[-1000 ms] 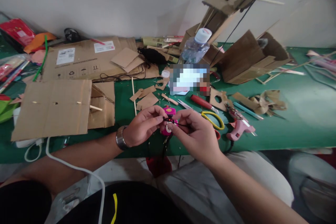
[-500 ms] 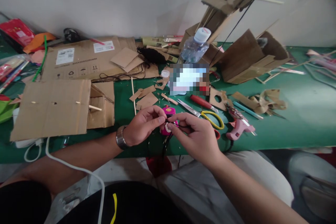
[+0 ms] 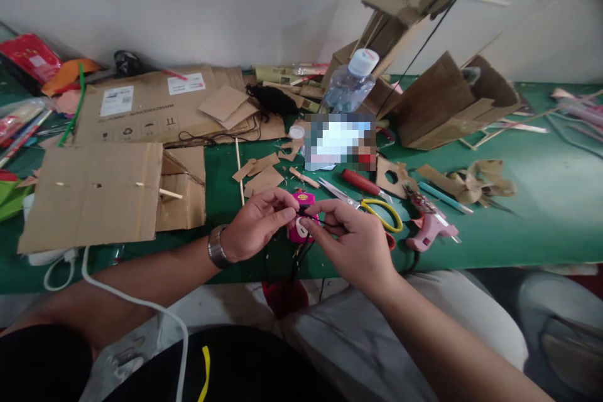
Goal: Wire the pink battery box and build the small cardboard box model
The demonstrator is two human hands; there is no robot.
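A thin black cord [image 3: 325, 222] runs between my two hands, and its loose strands hang down past the table's front edge. My left hand [image 3: 258, 223], with a metal watch on the wrist, pinches the cord between thumb and fingers. Opposite it, my right hand [image 3: 351, 239] is closed on the same cord, fingertips close to the left ones. Behind the fingertips lies a pink tape measure [image 3: 299, 233], partly covered by the hands. Scissors [image 3: 382, 213] with yellow handles lie just beyond my right hand, beside a red-handled knife [image 3: 362, 182].
A pink glue gun [image 3: 431, 226] and a blue pen [image 3: 444, 197] lie to the right. Cardboard scraps [image 3: 264, 181] are scattered ahead. A cardboard build [image 3: 94, 191] stands left, another [image 3: 436, 103] at back right near a plastic bottle [image 3: 347, 88]. A white cable [image 3: 136, 301] crosses my left arm.
My right fingers have shifted slightly on the cord, and the hanging strands have swung a little to the right. Both hands stay in nearly the same place.
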